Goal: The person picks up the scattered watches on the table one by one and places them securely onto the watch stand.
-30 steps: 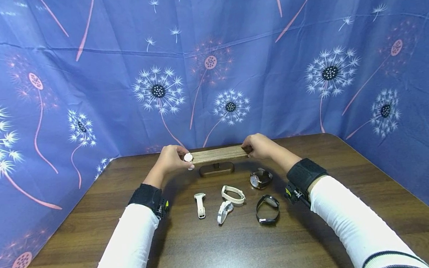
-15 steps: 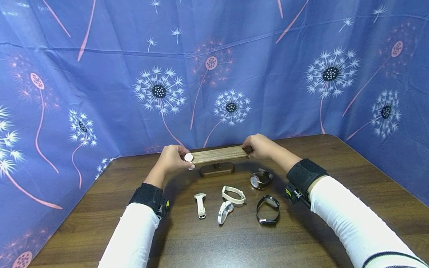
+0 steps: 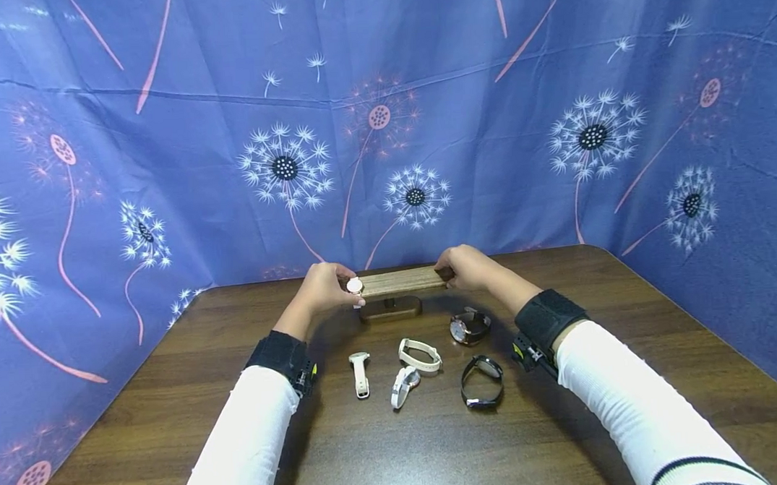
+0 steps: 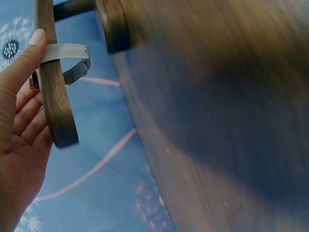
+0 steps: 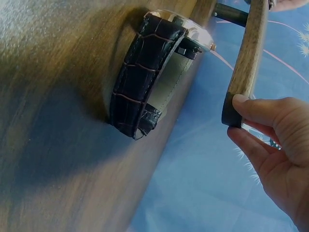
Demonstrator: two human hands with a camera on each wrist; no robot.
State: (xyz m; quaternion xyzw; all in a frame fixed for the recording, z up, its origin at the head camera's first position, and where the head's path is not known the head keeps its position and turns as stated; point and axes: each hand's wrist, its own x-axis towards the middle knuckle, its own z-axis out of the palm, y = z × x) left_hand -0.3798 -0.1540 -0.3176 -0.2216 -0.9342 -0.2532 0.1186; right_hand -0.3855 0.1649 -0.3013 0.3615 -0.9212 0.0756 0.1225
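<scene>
I see the wooden bar [image 3: 403,280] stretching lengthwise between the hands — the white watch [image 3: 355,286] loops round it near its left end, pinched by the left hand [image 3: 322,287], clearly the nearer one, while the right hand [image 3: 469,268] pinches the opposite tip.

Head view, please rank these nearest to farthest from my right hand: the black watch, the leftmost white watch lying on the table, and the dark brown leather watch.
From your right hand:
1. Dark brown leather watch, just below it in the picture.
2. Black watch, beyond that, toward you.
3. Leftmost white watch, well off to the left.
</scene>
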